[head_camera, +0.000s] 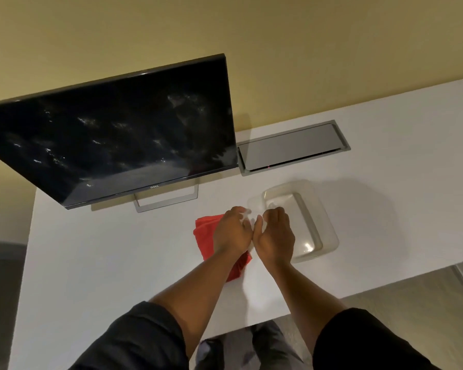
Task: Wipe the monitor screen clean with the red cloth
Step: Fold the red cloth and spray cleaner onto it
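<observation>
The crumpled red cloth [207,240] lies flat on the white desk top [104,263], in front of the monitor's stand and partly under my left wrist and forearm. My left hand [231,231] hovers above its right edge, fingers curled inward; it seems to pinch something small and pale between the fingertips, though I cannot tell what, and it does not grasp the cloth. My right hand [275,233] sits just beside the left, thumbs almost touching, fingers loosely bent over the near rim of a clear rectangular plastic container [313,225]; whether it grips that rim I cannot tell. Behind the cloth stands the black flat monitor [112,137], its dark screen smeared with pale streaks. Right of the monitor, a grey cable hatch [292,148] is set into the desk.
</observation>
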Demonstrator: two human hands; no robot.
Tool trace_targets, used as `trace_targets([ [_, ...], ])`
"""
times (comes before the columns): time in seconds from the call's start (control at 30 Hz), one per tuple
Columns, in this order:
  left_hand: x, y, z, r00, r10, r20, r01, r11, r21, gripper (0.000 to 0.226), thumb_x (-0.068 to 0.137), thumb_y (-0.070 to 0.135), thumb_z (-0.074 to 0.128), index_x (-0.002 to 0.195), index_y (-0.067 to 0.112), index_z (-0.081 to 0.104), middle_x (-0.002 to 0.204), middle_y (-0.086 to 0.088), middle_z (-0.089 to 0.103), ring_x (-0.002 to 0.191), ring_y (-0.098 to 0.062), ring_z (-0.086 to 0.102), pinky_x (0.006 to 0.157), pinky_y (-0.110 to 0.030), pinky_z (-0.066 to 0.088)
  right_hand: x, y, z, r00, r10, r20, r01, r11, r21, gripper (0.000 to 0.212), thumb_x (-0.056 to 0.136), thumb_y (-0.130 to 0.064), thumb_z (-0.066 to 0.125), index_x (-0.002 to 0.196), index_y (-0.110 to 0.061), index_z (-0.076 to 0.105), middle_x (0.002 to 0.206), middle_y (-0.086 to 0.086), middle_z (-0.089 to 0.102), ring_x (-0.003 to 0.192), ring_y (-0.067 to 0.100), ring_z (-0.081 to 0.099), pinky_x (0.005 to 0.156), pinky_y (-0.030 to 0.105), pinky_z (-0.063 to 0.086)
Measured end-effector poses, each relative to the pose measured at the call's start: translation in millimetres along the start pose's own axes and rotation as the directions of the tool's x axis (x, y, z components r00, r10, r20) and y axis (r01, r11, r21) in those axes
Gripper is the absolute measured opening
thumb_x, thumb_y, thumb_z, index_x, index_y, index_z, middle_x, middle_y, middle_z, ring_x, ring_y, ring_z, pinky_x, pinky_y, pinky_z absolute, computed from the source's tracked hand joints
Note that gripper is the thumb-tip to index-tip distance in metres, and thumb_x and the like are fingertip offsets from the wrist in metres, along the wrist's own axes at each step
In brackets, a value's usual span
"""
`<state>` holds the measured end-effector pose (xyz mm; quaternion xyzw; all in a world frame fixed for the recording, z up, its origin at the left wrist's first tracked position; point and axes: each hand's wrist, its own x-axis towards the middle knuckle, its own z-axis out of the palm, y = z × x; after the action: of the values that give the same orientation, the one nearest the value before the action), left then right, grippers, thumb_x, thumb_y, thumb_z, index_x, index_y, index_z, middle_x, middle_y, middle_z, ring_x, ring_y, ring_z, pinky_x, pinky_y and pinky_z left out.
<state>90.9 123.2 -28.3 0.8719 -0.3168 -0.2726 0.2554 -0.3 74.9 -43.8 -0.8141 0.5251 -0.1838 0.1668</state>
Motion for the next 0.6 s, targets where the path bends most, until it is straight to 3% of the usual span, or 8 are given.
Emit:
trace_targets([
  [0.13, 10.7, 26.2, 6.9, 0.998, 0.047, 0.033, -0.046, 0.999, -0.019, 0.033, 0.096, 0.039, 0.055, 0.127, 0.028, 0.057, 0.125, 0.006, 0.064, 0.109, -0.015, 0.062, 0.088, -0.025, 0.051, 11.7, 9.6, -10.4, 0.984, 0.176, -0.017, -0.172, 0.977, 0.123, 0.019, 0.093, -0.025, 0.058, 0.104, -0.009, 0.058, 0.100, 0.005, 0.058, 0.091, 0.022, 0.060, 0.058, 0.028, 0.046],
  [0.27, 20.3, 43.8, 15.5, 0.993, 0.084, 0.087, -0.084, 0.996, -0.002, 0.039, 0.092, 0.034, 0.062, 0.131, 0.030, 0.055, 0.126, 0.006, 0.060, 0.111, -0.016, 0.061, 0.091, -0.031, 0.052, 25.5, 25.1, -15.9, 0.950, 0.288, 0.119, -0.300, 0.948, 0.103, 0.037, 0.095, -0.022, 0.052, 0.131, -0.013, 0.049, 0.124, 0.003, 0.055, 0.113, 0.021, 0.054, 0.077, 0.033, 0.050],
  [0.43, 26.4, 56.2, 24.8, 0.985, 0.105, 0.135, -0.120, 0.987, 0.105, 0.047, 0.091, 0.024, 0.062, 0.137, 0.029, 0.052, 0.133, 0.003, 0.054, 0.118, -0.020, 0.057, 0.095, -0.035, 0.050, 33.8, 45.1, -16.7, 0.915, 0.242, 0.324, -0.273, 0.960, 0.054, 0.049, 0.096, -0.018, 0.051, 0.144, -0.014, 0.041, 0.142, 0.005, 0.046, 0.129, 0.023, 0.044, 0.095, 0.034, 0.044],
  [0.6, 32.4, 64.6, 32.0, 0.981, 0.128, 0.145, -0.157, 0.966, 0.205, 0.040, 0.087, 0.020, 0.065, 0.126, 0.026, 0.060, 0.122, -0.002, 0.057, 0.110, -0.025, 0.060, 0.089, -0.035, 0.050, 38.9, 58.4, -8.3, 0.899, 0.234, 0.370, -0.300, 0.945, 0.131, 0.044, 0.097, -0.022, 0.053, 0.140, -0.018, 0.050, 0.142, 0.005, 0.051, 0.129, 0.023, 0.047, 0.102, 0.033, 0.040],
])
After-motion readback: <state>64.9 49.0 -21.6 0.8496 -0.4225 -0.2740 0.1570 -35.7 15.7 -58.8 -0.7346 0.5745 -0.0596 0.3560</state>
